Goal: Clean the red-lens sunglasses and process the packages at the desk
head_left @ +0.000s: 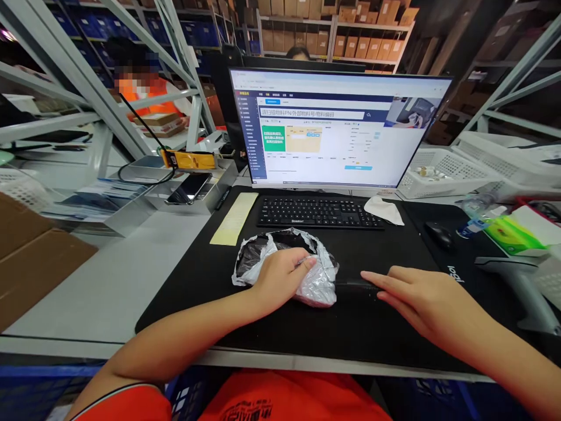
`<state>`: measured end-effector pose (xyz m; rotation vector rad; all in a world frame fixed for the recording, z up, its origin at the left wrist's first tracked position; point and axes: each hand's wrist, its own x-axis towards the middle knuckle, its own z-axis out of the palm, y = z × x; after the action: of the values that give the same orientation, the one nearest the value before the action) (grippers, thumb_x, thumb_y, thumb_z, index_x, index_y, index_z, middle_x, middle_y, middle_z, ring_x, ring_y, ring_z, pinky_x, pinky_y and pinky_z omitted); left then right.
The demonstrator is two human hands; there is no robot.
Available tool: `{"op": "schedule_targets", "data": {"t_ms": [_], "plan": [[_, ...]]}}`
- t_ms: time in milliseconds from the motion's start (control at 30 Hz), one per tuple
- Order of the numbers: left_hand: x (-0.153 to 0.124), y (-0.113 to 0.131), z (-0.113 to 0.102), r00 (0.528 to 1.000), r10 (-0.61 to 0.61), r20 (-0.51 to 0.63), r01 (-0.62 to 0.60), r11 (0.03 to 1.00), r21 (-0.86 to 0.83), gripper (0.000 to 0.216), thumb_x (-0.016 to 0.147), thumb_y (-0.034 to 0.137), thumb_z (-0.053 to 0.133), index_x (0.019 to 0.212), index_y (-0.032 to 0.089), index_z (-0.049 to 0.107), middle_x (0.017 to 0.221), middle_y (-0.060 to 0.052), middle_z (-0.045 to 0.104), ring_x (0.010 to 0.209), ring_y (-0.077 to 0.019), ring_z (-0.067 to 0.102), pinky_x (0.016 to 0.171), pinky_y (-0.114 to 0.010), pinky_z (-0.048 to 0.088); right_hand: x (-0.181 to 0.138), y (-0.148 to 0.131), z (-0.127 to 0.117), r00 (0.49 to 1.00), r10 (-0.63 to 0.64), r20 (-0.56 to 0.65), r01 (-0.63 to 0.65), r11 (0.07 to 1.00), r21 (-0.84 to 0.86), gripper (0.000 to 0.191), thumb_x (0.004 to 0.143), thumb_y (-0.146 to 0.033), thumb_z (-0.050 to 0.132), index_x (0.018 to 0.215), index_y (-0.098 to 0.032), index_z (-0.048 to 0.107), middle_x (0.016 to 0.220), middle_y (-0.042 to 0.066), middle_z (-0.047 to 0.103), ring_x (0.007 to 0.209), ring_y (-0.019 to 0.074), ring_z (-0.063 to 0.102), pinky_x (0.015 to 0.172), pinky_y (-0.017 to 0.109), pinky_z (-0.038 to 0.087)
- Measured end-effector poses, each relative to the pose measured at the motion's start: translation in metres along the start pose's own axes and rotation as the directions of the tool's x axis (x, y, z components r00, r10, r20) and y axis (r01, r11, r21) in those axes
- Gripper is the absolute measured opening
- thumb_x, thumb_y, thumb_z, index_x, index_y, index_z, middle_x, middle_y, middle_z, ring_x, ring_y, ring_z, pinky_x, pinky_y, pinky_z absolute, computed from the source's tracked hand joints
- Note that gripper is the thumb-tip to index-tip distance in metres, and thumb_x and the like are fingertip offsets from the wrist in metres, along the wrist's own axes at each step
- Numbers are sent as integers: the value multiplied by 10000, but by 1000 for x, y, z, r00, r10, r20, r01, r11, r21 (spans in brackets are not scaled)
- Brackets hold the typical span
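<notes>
Head view: plastic bag (319, 287) at frame centre, on black mat (197, 292).
Left hand (279, 273): thumb and fingers clamped on the bag's right part.
Right hand (414, 295): index finger extended at dark slim object (350, 284); grip cannot be told.
Bag to right fingertips: apart, leftward.

a person's left hand (280, 278) grips a torn silvery plastic bag (319, 286) on a black desk mat (272, 333), while the right hand (416, 292), forefinger outstretched, is at a slim dark object (350, 284), hard to make out. a black keyboard (315, 211) and lit monitor (346, 152) stand beyond, a barcode scanner (512, 273) lies at right, and a co-worker (163, 107) in orange shows past a metal frame (65, 58) at left.
</notes>
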<state>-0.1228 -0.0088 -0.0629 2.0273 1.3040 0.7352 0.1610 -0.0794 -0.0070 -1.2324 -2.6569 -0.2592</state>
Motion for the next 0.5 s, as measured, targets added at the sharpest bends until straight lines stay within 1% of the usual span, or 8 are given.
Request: {"op": "schedule_targets", "data": {"t_ms": [67, 100, 167, 267, 367, 433, 500], "plan": [[3, -1, 0, 1000, -7, 6, 7, 1000, -4, 413, 967, 467, 476, 659, 193, 497, 633, 37, 512, 641, -141, 484, 608, -284, 266, 6, -2, -5, 983, -182, -5, 179, 968, -174, 355, 971, -185, 482, 1293, -221, 625, 794, 10, 658, 617, 163, 592, 557, 318, 345], [5, -1, 0, 1000, -12, 7, 12, 1000, -6, 421, 965, 473, 476, 652, 192, 494, 626, 37, 506, 633, -141, 479, 601, -285, 261, 10, -2, -7, 969, -247, 4, 240, 941, -238, 373, 937, -134, 487, 1276, -195, 631, 808, 21, 657, 637, 171, 585, 577, 327, 334], [6, -1, 1, 1000, -21, 12, 21, 1000, -14, 426, 964, 484, 476, 656, 192, 511, 622, 36, 509, 627, -141, 477, 592, -286, 255, 20, -2, -13, 946, -323, 20, 313, 897, -312, 407, 871, -64, 491, 1239, -153, 640, 818, 34, 655, 656, 178, 565, 609, 337, 315], [6, 1, 0, 1000, -20, 21, 21, 999, -29, 420, 966, 482, 478, 670, 192, 542, 623, 36, 521, 626, -140, 482, 592, -286, 257, 33, -2, -18, 927, -375, 24, 359, 866, -347, 380, 824, -42, 503, 1156, -138, 661, 770, 27, 638, 623, 174, 515, 600, 342, 260], [4, 2, 0, 999, -15, 32, 16, 1000, -22, 425, 969, 481, 477, 664, 191, 536, 619, 37, 517, 620, -137, 477, 591, -287, 253, 41, -3, -19, 916, -397, 64, 394, 852, -344, 335, 813, -59, 522, 1099, -153, 670, 790, 34, 649, 638, 174, 511, 592, 348, 218], [3, 2, 0, 999, -12, 44, 13, 1000, -16, 431, 971, 484, 473, 658, 191, 515, 615, 38, 505, 620, -136, 472, 590, -287, 249, 45, 0, -17, 905, -415, 92, 419, 835, -357, 331, 821, -72, 533, 1110, -164, 665, 800, 35, 653, 647, 173, 507, 594, 348, 208], [2, 2, 0, 999, -6, 53, 7, 1000, -13, 438, 971, 486, 471, 648, 191, 482, 607, 40, 486, 614, -134, 463, 590, -286, 248, 50, 10, -15, 893, -437, 103, 441, 808, -391, 354, 827, -72, 539, 1145, -172, 657, 801, 34, 654, 645, 170, 496, 599, 346, 203]]}}
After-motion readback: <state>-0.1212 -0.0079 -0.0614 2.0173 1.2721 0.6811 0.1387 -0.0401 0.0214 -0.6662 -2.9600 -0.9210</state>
